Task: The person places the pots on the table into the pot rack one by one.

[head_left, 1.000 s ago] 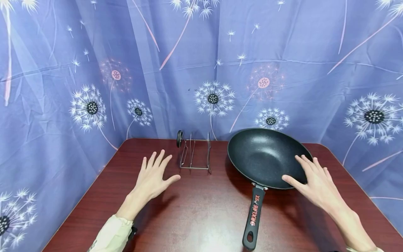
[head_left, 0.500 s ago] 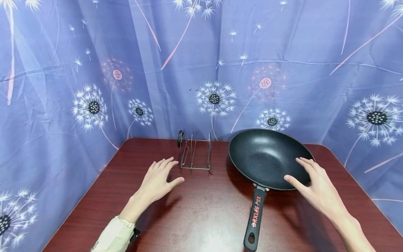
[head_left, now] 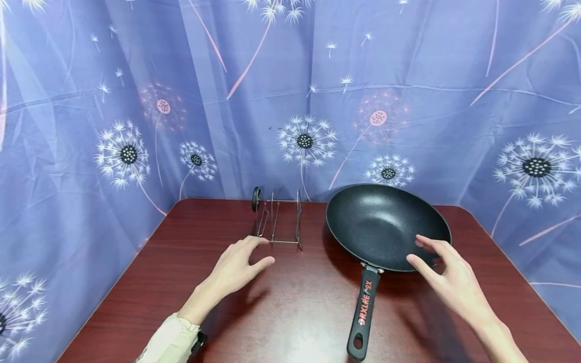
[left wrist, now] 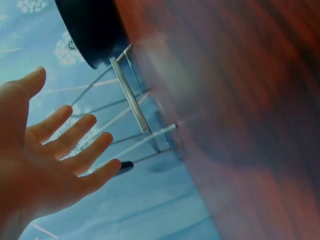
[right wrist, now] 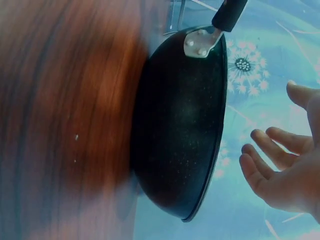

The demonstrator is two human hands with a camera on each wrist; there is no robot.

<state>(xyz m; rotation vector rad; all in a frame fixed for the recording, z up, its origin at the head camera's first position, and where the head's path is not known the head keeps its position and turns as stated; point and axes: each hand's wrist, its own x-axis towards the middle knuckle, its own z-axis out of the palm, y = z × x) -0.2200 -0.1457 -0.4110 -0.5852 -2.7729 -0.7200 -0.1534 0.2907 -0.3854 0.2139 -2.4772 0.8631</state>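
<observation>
A black wok-shaped frying pan (head_left: 381,222) lies on the right part of the table, its black handle (head_left: 364,312) with red lettering pointing toward me. My right hand (head_left: 454,277) hovers over the pan's near right rim, fingers loosely bent; the right wrist view shows a gap between it and the pan (right wrist: 180,125). To the left of the pan stands a wire rack (head_left: 285,242) with a dark round piece at its left end. My left hand (head_left: 233,269) is in the air just in front of this rack, fingers relaxed and holding nothing. In the left wrist view its fingers (left wrist: 75,135) are spread.
The reddish-brown wooden table (head_left: 272,322) has rounded far corners. A blue curtain (head_left: 254,126) with dandelion prints hangs behind it and along both sides, close to the rack and pan.
My left hand has moved slightly right and nearer to me, its fingers less stretched. The right hand's fingers have bent more over the pan's edge. Pan and rack stay put.
</observation>
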